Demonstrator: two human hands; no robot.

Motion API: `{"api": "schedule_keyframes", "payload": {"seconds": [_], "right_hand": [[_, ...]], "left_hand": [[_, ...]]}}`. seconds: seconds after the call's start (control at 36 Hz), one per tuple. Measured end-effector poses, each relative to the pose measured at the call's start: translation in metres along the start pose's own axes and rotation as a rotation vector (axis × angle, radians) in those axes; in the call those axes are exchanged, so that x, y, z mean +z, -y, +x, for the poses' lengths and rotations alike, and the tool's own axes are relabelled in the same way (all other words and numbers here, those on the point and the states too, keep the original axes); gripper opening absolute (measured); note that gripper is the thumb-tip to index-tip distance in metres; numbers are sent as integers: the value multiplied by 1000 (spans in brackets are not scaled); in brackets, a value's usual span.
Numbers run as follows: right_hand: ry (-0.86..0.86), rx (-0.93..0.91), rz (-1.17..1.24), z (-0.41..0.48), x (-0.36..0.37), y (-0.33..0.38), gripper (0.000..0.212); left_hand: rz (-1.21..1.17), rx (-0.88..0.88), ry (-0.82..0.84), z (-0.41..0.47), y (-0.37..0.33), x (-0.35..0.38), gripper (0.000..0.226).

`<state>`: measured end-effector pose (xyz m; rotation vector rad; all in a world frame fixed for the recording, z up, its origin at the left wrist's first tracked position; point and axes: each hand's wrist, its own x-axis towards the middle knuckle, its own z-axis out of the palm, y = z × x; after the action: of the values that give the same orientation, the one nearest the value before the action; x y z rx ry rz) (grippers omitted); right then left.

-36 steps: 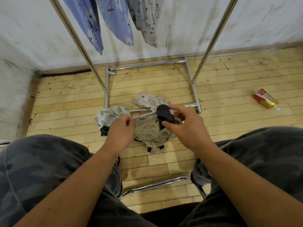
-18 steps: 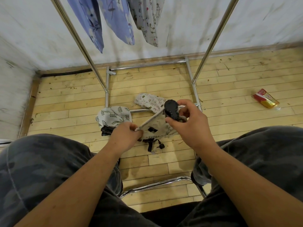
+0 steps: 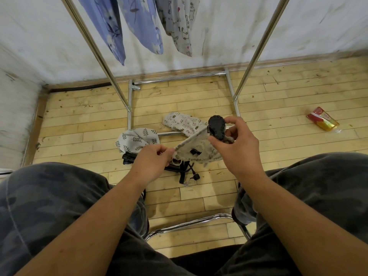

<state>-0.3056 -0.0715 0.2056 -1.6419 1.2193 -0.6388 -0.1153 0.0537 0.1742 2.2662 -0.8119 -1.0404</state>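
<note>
The black object [image 3: 216, 127] is pinched in the grip of the right hand [image 3: 239, 148] at the upper edge of the pale cloth pouch [image 3: 197, 145]. The opposite edge is pinched by the left hand [image 3: 153, 162], so the pouch is stretched between both above the floor [image 3: 278, 116]. The object is judged not yet inside; insertion and closing remain. A leaf-print pouch [image 3: 137, 138] lies beyond.
</note>
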Motion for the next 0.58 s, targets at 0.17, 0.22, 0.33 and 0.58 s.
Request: {"api": "schedule_keyframes", "payload": {"seconds": [0.17, 0.22, 0.33, 0.58], "right_hand": [[-7, 7, 5, 0, 1, 0, 45], [-10, 8, 13, 0, 1, 1, 44], [-2, -12, 21, -2, 0, 4, 44], [16, -56, 70, -5, 0, 10, 42]], "left_hand": [[-230, -103, 26, 5, 1, 1, 32], [-242, -128, 29, 4, 0, 0, 41], [-120, -106, 26, 1, -2, 0, 58], [27, 42, 56, -1, -1, 5, 74]]}}
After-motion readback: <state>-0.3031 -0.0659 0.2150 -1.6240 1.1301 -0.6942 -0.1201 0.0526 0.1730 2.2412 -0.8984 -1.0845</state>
